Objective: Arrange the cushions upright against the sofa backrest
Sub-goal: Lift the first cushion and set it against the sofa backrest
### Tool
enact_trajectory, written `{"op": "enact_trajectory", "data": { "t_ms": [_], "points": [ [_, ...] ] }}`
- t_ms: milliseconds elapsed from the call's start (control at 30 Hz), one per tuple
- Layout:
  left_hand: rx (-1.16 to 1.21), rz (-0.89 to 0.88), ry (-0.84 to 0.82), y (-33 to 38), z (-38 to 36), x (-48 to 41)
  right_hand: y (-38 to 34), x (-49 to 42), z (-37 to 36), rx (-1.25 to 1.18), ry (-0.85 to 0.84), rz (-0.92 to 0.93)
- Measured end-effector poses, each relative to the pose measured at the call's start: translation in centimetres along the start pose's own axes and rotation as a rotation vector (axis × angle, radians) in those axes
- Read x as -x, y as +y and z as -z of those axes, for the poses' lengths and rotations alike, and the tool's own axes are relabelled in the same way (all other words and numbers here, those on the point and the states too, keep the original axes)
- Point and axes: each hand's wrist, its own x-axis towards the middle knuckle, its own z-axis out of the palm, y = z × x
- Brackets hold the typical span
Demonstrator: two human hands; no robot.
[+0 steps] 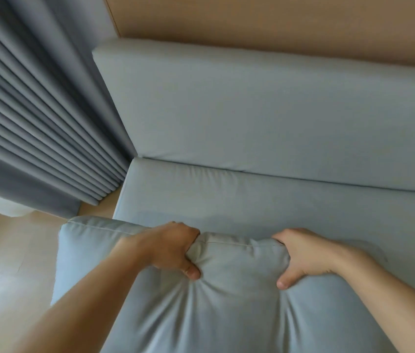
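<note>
Blue-grey cushion (226, 289): top edge clenched by left hand (173, 248) and right hand (303, 256); placement upright against backrest (265, 110) likely next.

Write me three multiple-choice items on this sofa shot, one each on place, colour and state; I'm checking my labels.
1. Where do the curtains hang?
A. left of the sofa backrest
B. right of it
C. behind the camera

2. What colour is the cushion?
A. red
B. light blue-grey
C. black

3. How is the cushion held?
A. one hand only
B. both hands gripping its top edge
C. untouched

Answers:
1 A, pleats fill the left side.
2 B, it matches the sofa fabric.
3 B, the left hand and right hand pinch the fabric, thumbs in front.
</note>
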Motion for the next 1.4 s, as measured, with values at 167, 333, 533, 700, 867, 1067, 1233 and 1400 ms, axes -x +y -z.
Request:
{"op": "enact_trajectory", "data": {
  "t_ms": [167, 333, 533, 700, 867, 1067, 1233, 1400],
  "points": [
    [-0.219, -0.094, 0.314, 5.2, 8.4, 6.9, -4.8, 8.3, 8.6, 0.283, 0.341, -0.02],
    [-0.398, -0.209, 0.665, 7.6, 16.4, 8.5, -6.4, 12.5, 15.2, 0.337, 0.742, -0.018],
    [-0.458, -0.236, 0.885, 5.8, 22.1, 4.5, -5.8, 8.4, 19.7, 0.431, 0.971, -0.061],
    [-0.41, -0.034, 0.915, 1.7, 20.6, -1.7, -4.1, 1.1, 18.3, 0.427, 0.901, -0.286],
    [-0.363, 0.006, 0.817, -0.9, 19.2, -5.6, -2.1, -2.5, 16.9, 0.372, 0.819, -0.312],
    [-0.356, 0.029, 0.811, -0.8, 19.9, -6.2, -1.6, -2.6, 17.9, 0.344, 0.781, -0.302],
    [-0.374, 0.122, 0.762, 0.8, 19.8, -5.2, -2.7, -0.9, 17.6, 0.334, 0.762, -0.323],
    [-0.296, 0.085, 0.786, 7.4, 17.7, -1.7, -4.4, 5.5, 14.0, 0.191, 0.902, -0.339]
  ]
}}
